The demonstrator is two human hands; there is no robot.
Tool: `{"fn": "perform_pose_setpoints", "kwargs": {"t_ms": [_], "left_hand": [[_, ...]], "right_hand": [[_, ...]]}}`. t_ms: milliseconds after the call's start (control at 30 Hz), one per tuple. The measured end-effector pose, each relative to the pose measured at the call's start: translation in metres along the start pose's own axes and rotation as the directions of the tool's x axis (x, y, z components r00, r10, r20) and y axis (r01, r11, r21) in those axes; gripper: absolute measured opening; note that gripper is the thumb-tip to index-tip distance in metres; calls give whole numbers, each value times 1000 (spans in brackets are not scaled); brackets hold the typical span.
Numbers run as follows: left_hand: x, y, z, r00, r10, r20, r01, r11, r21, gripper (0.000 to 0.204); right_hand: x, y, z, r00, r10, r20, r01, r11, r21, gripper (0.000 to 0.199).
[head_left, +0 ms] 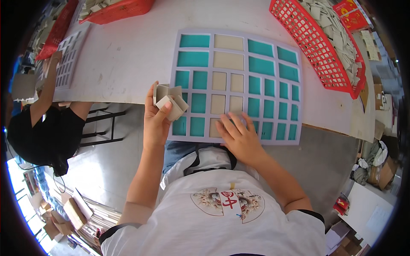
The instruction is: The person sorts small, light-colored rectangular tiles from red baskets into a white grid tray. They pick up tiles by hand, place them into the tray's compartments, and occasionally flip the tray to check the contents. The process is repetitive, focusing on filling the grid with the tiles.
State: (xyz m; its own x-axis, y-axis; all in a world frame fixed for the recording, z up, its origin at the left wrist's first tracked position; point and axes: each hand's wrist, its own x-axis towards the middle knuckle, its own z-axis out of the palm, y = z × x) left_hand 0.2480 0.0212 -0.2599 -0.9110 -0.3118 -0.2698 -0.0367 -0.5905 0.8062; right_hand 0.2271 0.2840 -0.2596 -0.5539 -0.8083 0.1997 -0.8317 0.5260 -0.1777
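Note:
My left hand (154, 123) is closed around several small beige cardboard pieces (173, 99), held fanned out with the thumb on top, by the left edge of a pale lilac compartment tray (174, 64). Most of the tray's rectangular compartments show teal bottoms. Beige pieces (228, 60) lie in the second column of large compartments and in smaller ones below them. My right hand (242, 143) rests with spread fingers on the tray's near edge. Its fingertips touch the lower middle compartments and partly cover them; I see no piece in its fingers.
A red plastic basket (314, 49) full of beige pieces stands at the right of the white table (124, 55). Another red basket (121, 12) is at the far left. A person in black (42, 136) works at a similar tray (70, 57) on the left.

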Motion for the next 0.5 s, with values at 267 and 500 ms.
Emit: {"fn": "perform_pose_setpoints", "kwargs": {"t_ms": [267,500], "left_hand": [[11,3,16,989,34,142,-36,999,8,76],[-7,-8,52,896,-160,414,155,987,46,82]], "right_hand": [[36,12,-15,986,161,-48,-141,950,280,42],[53,31,-18,843,484,236,-298,54,953,23]]}}
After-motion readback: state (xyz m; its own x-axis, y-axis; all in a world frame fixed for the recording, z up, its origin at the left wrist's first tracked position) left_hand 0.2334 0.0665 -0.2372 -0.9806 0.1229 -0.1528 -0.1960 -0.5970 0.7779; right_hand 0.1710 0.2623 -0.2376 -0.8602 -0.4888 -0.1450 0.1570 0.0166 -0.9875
